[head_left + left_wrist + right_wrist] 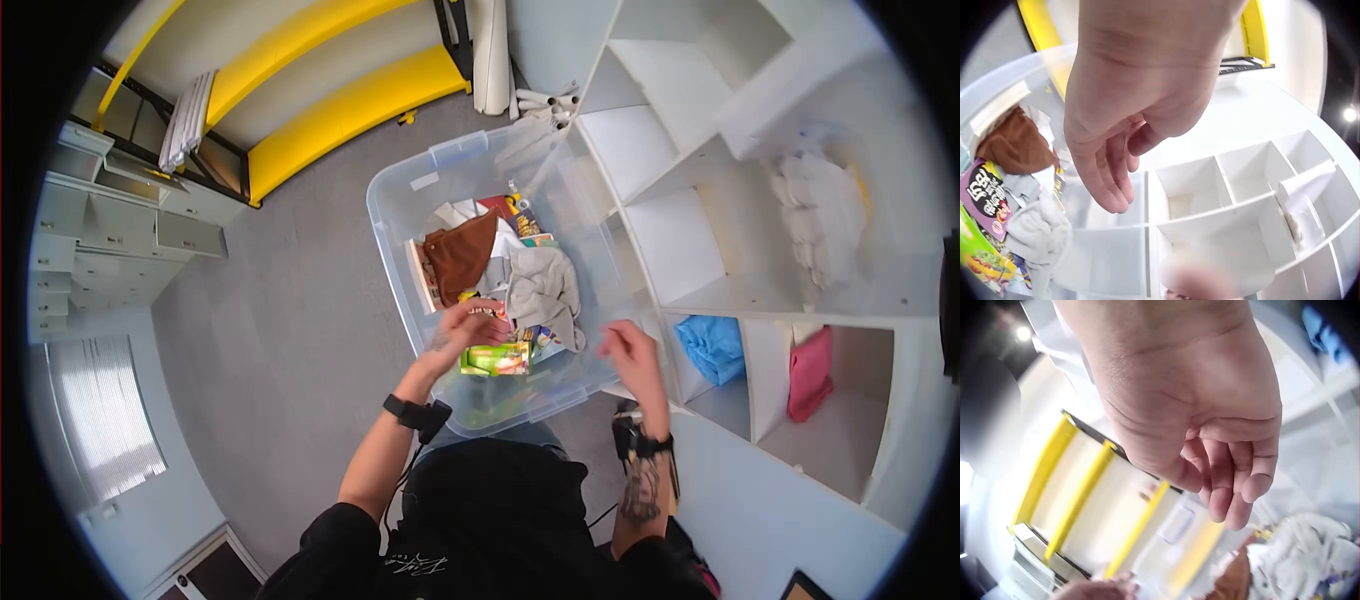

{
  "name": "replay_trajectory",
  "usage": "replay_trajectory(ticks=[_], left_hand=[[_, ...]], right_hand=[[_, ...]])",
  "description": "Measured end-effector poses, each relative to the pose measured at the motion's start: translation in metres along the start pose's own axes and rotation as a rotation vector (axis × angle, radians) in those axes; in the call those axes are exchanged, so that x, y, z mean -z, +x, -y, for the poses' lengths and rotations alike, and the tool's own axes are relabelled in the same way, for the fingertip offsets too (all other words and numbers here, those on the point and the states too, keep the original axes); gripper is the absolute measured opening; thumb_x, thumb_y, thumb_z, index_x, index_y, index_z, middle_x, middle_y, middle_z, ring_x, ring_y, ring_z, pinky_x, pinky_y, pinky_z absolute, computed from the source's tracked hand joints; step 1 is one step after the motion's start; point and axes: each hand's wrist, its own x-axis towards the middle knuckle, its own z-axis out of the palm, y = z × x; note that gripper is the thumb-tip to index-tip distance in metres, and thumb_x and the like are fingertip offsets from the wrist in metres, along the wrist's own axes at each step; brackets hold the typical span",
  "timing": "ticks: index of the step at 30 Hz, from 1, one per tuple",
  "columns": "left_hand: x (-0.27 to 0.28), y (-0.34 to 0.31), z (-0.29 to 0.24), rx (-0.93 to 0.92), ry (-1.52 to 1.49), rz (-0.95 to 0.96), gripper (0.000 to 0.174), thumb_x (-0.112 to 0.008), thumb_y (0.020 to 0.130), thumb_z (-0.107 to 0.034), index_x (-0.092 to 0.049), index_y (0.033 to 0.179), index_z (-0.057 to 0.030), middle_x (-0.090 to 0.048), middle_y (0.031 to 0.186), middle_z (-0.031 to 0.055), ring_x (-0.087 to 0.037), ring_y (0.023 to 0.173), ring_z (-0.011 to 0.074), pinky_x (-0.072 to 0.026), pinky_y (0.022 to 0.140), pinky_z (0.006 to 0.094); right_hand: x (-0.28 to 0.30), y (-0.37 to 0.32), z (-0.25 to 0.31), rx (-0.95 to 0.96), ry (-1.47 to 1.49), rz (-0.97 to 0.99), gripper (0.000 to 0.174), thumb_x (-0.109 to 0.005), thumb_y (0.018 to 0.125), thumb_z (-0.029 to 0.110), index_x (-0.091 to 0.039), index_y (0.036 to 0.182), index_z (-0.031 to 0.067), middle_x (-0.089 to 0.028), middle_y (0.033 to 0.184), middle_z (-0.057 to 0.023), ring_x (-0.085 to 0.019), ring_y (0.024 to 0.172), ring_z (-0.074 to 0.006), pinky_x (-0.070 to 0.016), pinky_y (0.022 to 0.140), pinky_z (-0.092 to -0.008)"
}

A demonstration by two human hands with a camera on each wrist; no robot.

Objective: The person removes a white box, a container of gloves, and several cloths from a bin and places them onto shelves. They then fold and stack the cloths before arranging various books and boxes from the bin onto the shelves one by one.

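Observation:
A clear plastic bin point(376, 215) holds a brown cloth point(462, 255), a light grey cloth point(545, 285), a green package point(497, 359) and other small items. My left hand point(462, 332) hovers over the bin beside the green package, its fingers loosely bent and holding nothing; in the left wrist view the same hand point(1138, 106) hangs to the right of the brown cloth point(1017, 145) and a purple packet point(986, 197). Over the bin's right side is my right hand point(632, 355), empty; the right wrist view shows this hand point(1194, 419) with relaxed, slightly bent fingers.
White cubby shelves point(685, 235) stand right of the bin, with a blue bag point(712, 348) and a pink cloth point(810, 375) in lower compartments. Yellow shelving point(350, 105) is at the back, beside rolled material point(490, 55). Grey lockers point(120, 225) line the left.

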Motion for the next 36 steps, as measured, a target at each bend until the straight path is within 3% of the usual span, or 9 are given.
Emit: replay_trajectory(ticks=[4,8,17,20,24,25,28,33,36], left_hand=[[0.059,-0.008,0.029,0.018,-0.171,-0.266,0.029,-0.04,0.105,-0.009,-0.055,0.129,-0.0028,-0.071,0.109,0.0178,-0.07,0.101,0.0243,-0.0569,0.094,0.037],[0.07,-0.019,0.043,0.028,-0.293,-0.325,0.029,-0.04,0.104,-0.008,-0.055,0.129,-0.0018,-0.07,0.111,0.0181,-0.07,0.102,0.0244,-0.0559,0.096,0.0376],[0.066,-0.055,0.049,0.034,-0.38,-0.412,0.031,-0.041,0.106,-0.01,-0.053,0.132,-0.001,-0.068,0.116,0.0173,-0.067,0.109,0.0233,-0.0524,0.102,0.038],[0.068,-0.065,0.052,0.016,-0.418,-0.422,0.031,-0.041,0.105,-0.01,-0.052,0.133,-0.0009,-0.068,0.116,0.0173,-0.067,0.109,0.023,-0.0532,0.101,0.037],[0.067,-0.068,0.058,-0.009,-0.469,-0.423,0.031,-0.042,0.105,-0.01,-0.052,0.133,-0.0007,-0.068,0.116,0.0173,-0.067,0.109,0.0226,-0.0542,0.099,0.0365],[0.064,-0.066,0.059,-0.008,-0.484,-0.409,0.031,-0.042,0.105,-0.01,-0.053,0.133,-0.0007,-0.068,0.116,0.0173,-0.067,0.108,0.0225,-0.0544,0.099,0.0364],[0.057,-0.061,0.063,-0.022,-0.496,-0.353,0.03,-0.042,0.105,-0.009,-0.053,0.133,-0.0005,-0.068,0.116,0.0171,-0.067,0.107,0.0223,-0.0546,0.099,0.0362],[0.039,-0.046,0.057,0.042,-0.379,-0.243,0.031,-0.046,0.104,-0.009,-0.052,0.134,-0.004,-0.067,0.118,0.0172,-0.066,0.11,0.0231,-0.0546,0.098,0.0364],[0.021,-0.023,0.056,-0.014,-0.231,-0.194,0.037,-0.048,0.103,-0.007,-0.049,0.14,-0.0085,-0.065,0.122,0.0168,-0.065,0.112,0.0237,-0.0537,0.099,0.0368]], right_hand=[[-0.1,0.082,-0.15,-0.03,-0.36,0.324,0.028,-0.065,0.088,0.011,-0.068,0.115,0.0035,-0.071,0.089,-0.0197,-0.07,0.087,-0.0311,-0.0552,0.079,-0.0371],[-0.171,0.117,-0.195,-0.026,-0.611,0.539,0.039,-0.061,0.086,0.014,-0.065,0.125,0.0088,-0.067,0.112,-0.0252,-0.061,0.109,-0.0439,-0.0501,0.096,-0.046],[-0.258,0.164,-0.227,-0.306,-1.151,0.5,0.05,-0.064,0.087,0.026,-0.054,0.136,0.0208,-0.044,0.141,-0.0199,-0.058,0.117,-0.0463,-0.0511,0.098,-0.0499],[-0.245,0.172,-0.215,-0.289,-1.2,0.644,0.053,-0.073,0.084,0.034,-0.061,0.125,0.0026,-0.047,0.141,-0.0183,-0.06,0.119,-0.038,-0.0513,0.099,-0.0465],[-0.219,0.165,-0.21,0.071,-1.016,0.432,0.039,-0.077,0.081,0.029,-0.07,0.101,-0.0033,-0.067,0.106,-0.0242,-0.067,0.099,-0.041,-0.0541,0.088,-0.0465],[-0.212,0.156,-0.2,0.215,-0.861,0.241,0.029,-0.077,0.081,0.024,-0.07,0.09,-0.0026,-0.068,0.08,-0.0234,-0.068,0.082,-0.0412,-0.0546,0.078,-0.0474],[-0.182,0.145,-0.177,0.035,-0.656,0.09,0.023,-0.077,0.079,0.017,-0.068,0.085,-0.0031,-0.069,0.086,-0.023,-0.07,0.079,-0.0349,-0.0547,0.074,-0.0433],[-0.121,0.104,-0.112,0.11,-0.247,-0.091,0.007,-0.066,0.08,-0.001,-0.066,0.086,-0.0036,-0.058,0.077,-0.0034,-0.054,0.067,-0.0092,-0.0463,0.061,-0.0245],[-0.079,0.07,-0.038,0.239,-0.329,-0.03,0.007,-0.063,0.081,-0.004,-0.067,0.085,-0.0016,-0.055,0.08,-0.0026,-0.051,0.065,-0.0087,-0.0418,0.058,-0.0245]])
